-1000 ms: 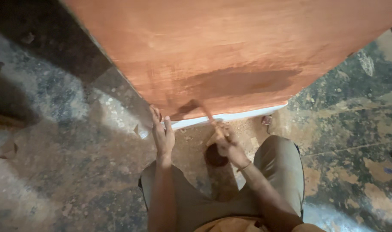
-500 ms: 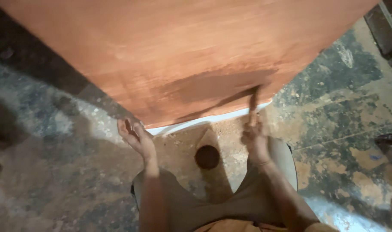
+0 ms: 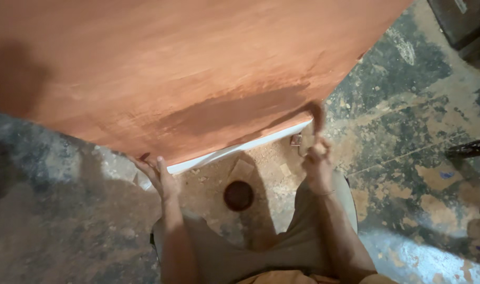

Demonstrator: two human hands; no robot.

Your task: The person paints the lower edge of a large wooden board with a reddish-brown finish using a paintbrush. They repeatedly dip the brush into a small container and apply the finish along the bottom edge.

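Now the left hand has slid leftward, flat under the near edge of the large reddish-brown wooden board. The right hand, grip closed on a small dark brush, has moved right, extending the darker wet band.

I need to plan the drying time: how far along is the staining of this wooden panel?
Done: a darker, wet-looking band crosses the wooden panel near its lower edge. In hand: the right hand holds a blurred tool, probably a brush, at the band's right end, while the left hand steadies the panel's lower edge. Left: most of the face above the band looks lighter and apparently uncoated.
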